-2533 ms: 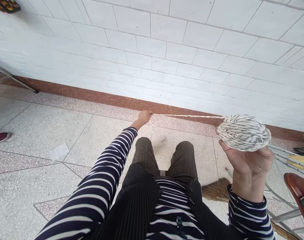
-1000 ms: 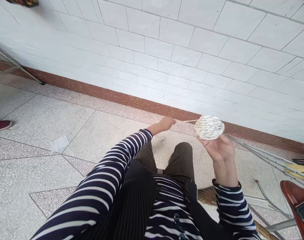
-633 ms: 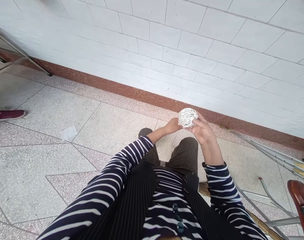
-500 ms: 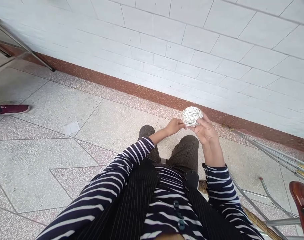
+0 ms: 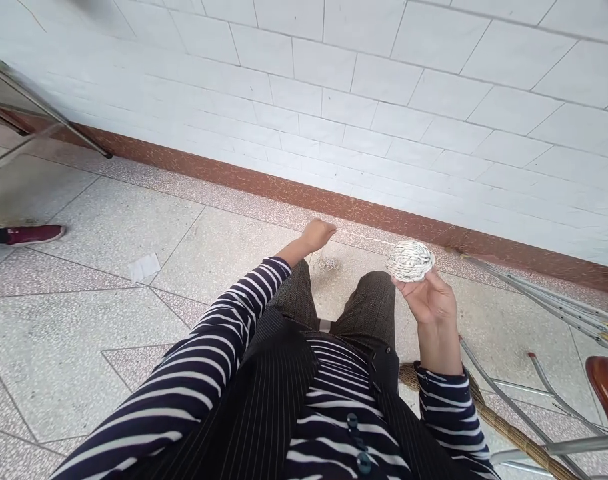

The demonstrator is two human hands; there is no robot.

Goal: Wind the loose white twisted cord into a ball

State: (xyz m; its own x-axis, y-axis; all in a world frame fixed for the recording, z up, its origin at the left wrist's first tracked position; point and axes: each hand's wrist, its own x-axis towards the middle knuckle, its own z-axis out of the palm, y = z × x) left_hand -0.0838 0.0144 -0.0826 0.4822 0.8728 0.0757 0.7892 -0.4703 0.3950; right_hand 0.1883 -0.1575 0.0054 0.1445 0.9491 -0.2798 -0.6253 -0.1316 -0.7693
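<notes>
A ball of whitish yarn [image 5: 411,261] rests in my right hand [image 5: 433,298], whose fingers hold it from below and from the right. My left hand [image 5: 319,235] is closed in a pinch on the strand [image 5: 367,237], which runs straight and taut from there to the top of the ball. Beneath my left hand a loose tangle of the same thin strand [image 5: 328,265] shows by my knees, low over the speckled floor.
A white tiled wall [image 5: 304,100] with a red-brown skirting is ahead. On the right are metal crutches [image 5: 544,297], a straw broom [image 5: 514,433] and a tubular metal frame [image 5: 539,380]. At left are a metal-legged table [image 5: 44,100], another person's red shoe [image 5: 37,233] and a paper scrap [image 5: 144,267].
My hands have moved apart: the left went left, the right with the ball went right and slightly down. A stretched length of strand now shows between them.
</notes>
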